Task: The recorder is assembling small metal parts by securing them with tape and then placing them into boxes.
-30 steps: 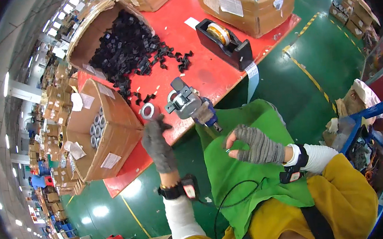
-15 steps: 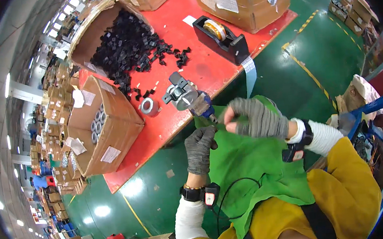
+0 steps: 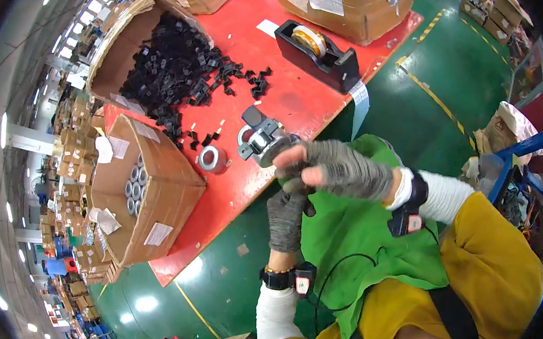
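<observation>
A metal clamp-like fixture (image 3: 262, 138) with a dark flat tab stands at the red table's near edge. My left hand (image 3: 285, 220), in a grey fingerless glove, is closed just below it; what its fingers pinch is hidden. Across the fixture's near end reaches my right hand (image 3: 349, 168), gloved alike. Its bare thumb and forefinger point left and stand apart, with nothing visible between them. The fixture's blue lower part is covered by this hand. A short silver metal ring (image 3: 211, 160) sits on the table left of the fixture.
Small black clips (image 3: 178, 68) spill from a tipped carton at the back left. A carton of metal rings (image 3: 149, 206) stands at the left, another carton (image 3: 354, 7) at the back right. A black tape dispenser (image 3: 320, 59) sits at the right edge, a blue strip hanging down.
My right hand has moved left and up onto the fixture's near end, covering the blue part. My left hand stays just below, closed. The view has shifted slightly.
</observation>
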`<state>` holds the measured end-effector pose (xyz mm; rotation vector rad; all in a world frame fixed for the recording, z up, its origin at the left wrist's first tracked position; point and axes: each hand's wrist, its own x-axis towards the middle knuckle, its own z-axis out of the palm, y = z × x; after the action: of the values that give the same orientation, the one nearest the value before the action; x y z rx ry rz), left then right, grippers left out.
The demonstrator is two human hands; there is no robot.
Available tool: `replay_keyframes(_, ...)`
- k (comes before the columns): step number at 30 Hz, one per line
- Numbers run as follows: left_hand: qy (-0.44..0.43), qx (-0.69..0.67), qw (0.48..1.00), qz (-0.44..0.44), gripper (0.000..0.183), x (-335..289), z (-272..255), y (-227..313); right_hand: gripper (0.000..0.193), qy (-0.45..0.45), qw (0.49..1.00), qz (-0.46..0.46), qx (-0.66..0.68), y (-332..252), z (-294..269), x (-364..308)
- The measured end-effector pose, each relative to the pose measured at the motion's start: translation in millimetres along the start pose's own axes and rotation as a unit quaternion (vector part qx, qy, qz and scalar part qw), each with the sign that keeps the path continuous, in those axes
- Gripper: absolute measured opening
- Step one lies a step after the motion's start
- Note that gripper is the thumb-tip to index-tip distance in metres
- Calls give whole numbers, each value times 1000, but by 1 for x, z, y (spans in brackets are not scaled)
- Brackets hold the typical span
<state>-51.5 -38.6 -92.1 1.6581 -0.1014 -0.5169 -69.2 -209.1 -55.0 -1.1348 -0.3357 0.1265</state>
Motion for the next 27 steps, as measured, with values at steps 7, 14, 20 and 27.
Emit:
replay_keyframes(7,-19,37,999,24,29,35,-64,21,49,2,941,-46,336,36,27,20)
replay_keyframes(14,-73,-50,992,93,25,73,-58,74,42,27,926,-16,377,31,30,21)
replay_keyframes(20,-113,31,990,79,14,95,-65,81,43,31,946,-8,322,24,22,12)
replay_keyframes(27,-202,38,974,99,13,114,-77,109,26,50,997,62,-7,-14,-36,-6)
